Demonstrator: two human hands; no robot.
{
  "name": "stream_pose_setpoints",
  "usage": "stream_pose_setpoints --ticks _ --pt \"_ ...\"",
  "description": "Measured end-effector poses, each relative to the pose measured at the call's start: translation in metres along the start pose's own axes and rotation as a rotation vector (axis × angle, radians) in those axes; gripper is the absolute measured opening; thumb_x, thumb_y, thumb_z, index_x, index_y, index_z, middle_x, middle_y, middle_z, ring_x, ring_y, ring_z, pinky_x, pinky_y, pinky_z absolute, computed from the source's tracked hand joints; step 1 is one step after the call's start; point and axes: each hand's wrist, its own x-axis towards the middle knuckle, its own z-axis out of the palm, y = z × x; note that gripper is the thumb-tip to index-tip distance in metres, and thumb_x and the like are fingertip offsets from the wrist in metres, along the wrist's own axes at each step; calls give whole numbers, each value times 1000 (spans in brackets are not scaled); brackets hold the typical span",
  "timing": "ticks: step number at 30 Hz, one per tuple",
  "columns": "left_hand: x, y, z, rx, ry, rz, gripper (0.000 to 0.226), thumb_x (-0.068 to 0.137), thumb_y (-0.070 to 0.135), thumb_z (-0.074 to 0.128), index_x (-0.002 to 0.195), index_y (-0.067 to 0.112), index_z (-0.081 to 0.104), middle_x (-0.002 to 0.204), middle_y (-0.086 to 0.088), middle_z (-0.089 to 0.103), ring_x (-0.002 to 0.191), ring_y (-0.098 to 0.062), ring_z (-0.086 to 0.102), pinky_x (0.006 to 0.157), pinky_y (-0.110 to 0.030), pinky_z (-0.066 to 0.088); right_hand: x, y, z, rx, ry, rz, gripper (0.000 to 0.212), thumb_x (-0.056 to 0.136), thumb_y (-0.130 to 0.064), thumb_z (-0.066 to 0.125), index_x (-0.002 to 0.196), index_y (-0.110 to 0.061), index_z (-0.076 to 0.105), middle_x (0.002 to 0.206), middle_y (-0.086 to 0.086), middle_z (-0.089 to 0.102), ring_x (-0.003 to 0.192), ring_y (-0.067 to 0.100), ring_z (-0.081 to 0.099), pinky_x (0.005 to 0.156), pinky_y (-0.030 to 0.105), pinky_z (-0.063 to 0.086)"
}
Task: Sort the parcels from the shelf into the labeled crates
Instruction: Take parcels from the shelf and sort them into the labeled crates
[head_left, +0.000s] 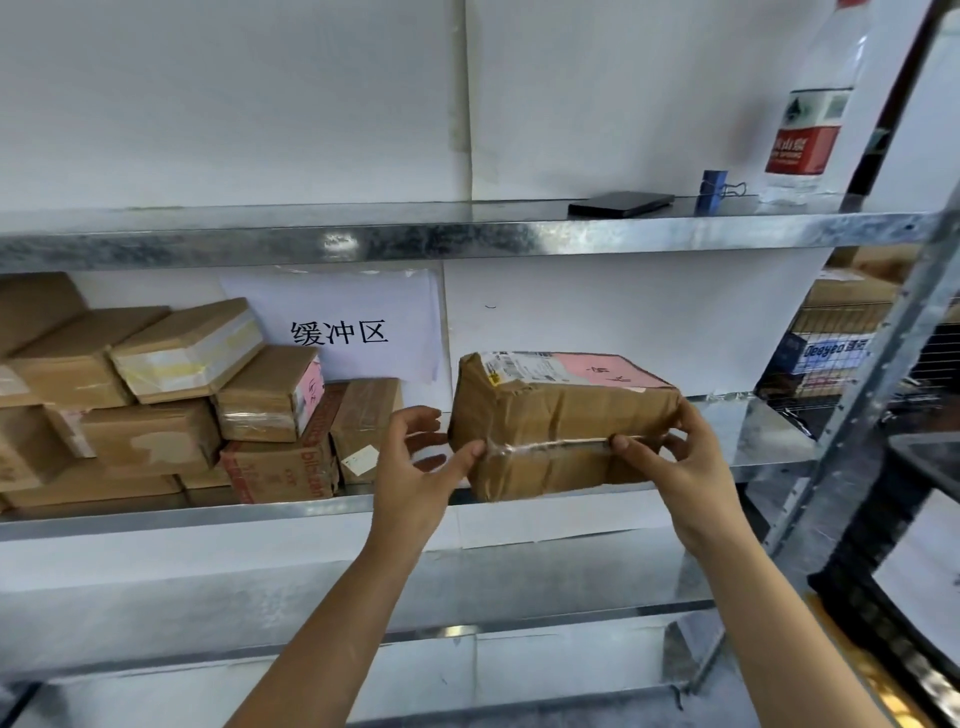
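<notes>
— Where was the parcel (561, 426) when you looked?

— At the front edge of the middle shelf (208, 514), towards its right end. It was a creased brown box with a pink slip and a printed label on top, and clear tape across its front. Its lower front edge hung over the lip of the shelf. I couldn't tell whether the bottom rested on the metal or was lifted clear.

— And the hands?

— Both were on it. The left hand (415, 467) had its thumb pressed on the front face by the tape, with the fingers curled at the left end. The right hand (685, 467) grasped the right end, thumb on the tape and fingers wrapped round the corner.

— What else lay there?

— A pile of parcels (156, 436) filled the left half of that shelf, stacked back towards the wall. It was near the left hand but apart from the held box. A paper sign (337, 327) with three printed characters was stuck on the wall behind them. Near the right end of the top shelf (363, 239) lay a flat black case (621, 203) with a blue clip (710, 192) just beside it. A water bottle (810, 130) with a red label stood at the corner. A dark crate (852, 566) stood off to the right, beyond the rack's post (883, 364).
</notes>
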Motion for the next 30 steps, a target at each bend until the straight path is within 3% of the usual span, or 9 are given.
stream_pose_setpoints --ticks 2,7,11,14,17,19,22,26,30 --pt "-3 2 5 102 42 95 12 87 9 60 92 19 57 88 11 61 86 -12 60 71 -8 47 -2 3 2 -23 37 -18 64 71 -16 81 124 -19 44 129 10 46 119 27 50 93 43 49" --pt "-11 13 10 -34 20 44 16 94 39 39 93 36 55 87 26 66 94 6 59 87 -14 47 -15 -2 10 55 31 -97 44 81 -6 67 108 -22 37 116 -1 50 112 17 51 69 17 53" --pt "-11 6 13 -18 -94 -48 82 60 76 50 128 32 41 129 8 52 122 -9 49 104 -37 43 -30 -7 18 124 -65 -135 26 81 -36 57 93 -23 37 101 -4 52 89 -4 54 73 10 44" --pt "-10 5 18 0 -62 -62 90 51 74 57 129 39 30 138 6 40 125 -9 43 103 -29 39 -41 -8 24 107 -123 -161 45 72 -50 60 99 -23 35 104 -8 50 90 -7 56 76 11 46" --pt "-6 2 20 35 -7 -139 119 44 74 65 143 26 19 146 0 28 130 -15 37 107 -33 37 -50 -12 25 97 -168 -148 89 50 -72 71 119 -36 28 120 -12 41 95 -6 61 78 15 51" --pt "-8 2 22 10 54 -136 126 44 76 68 145 25 13 147 -2 23 130 -16 37 105 -31 37 -55 -12 23 46 -194 -121 108 41 -68 77 130 -37 26 125 -9 42 99 -2 61 76 16 52" --pt "-12 4 28 -69 78 -63 106 59 66 70 140 21 19 142 -1 28 126 -10 40 101 -21 37 -60 -11 17 68 -214 -100 94 46 -64 79 124 -27 43 121 -3 54 102 13 62 74 22 52" --pt "-25 14 38 -121 -113 25 63 77 46 55 131 19 37 124 8 43 107 19 45 95 -11 40 -69 -17 8 128 -171 -83 83 49 -75 72 107 -22 44 95 -10 64 81 0 61 63 14 47" --pt "-36 16 51 -221 -300 32 55 80 35 41 133 26 33 130 11 45 107 22 48 81 -2 42 -78 -20 -9 233 -185 -21 65 56 -69 74 100 -28 49 100 -6 62 86 10 57 64 21 47"
